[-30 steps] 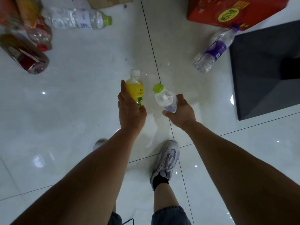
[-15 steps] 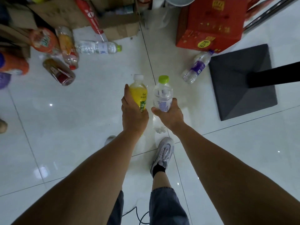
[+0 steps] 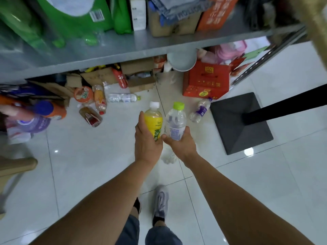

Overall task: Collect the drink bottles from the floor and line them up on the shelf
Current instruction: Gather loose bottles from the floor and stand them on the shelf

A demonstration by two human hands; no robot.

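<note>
Now, both hands loaded, mid-carry. My left hand point(image 3: 147, 144) is wrapped round the lower half of the yellow bottle point(image 3: 153, 119), white cap up; my right hand point(image 3: 180, 145) is wrapped round the water bottle point(image 3: 176, 121), green cap up. The two hands sit side by side, thumbs nearly touching, with the bottles upright, just beside each other and off the floor point(image 3: 88, 165). Shelf point(image 3: 123, 50): above and ahead of the hands, its grey board carrying green packs and cartons; I see no row of loose bottles begun on it. On the floor: a purple-label bottle point(image 3: 200, 111) just beyond and right of the right hand; a clear bottle point(image 3: 122, 98), an orange bottle point(image 3: 100, 99) and a brown bottle point(image 3: 91, 117) lying beyond and left of the left hand. My reading: two bottles collected, neither yet placed; at least four remain to gather, and the blurred clutter farther left may hide more.
</note>
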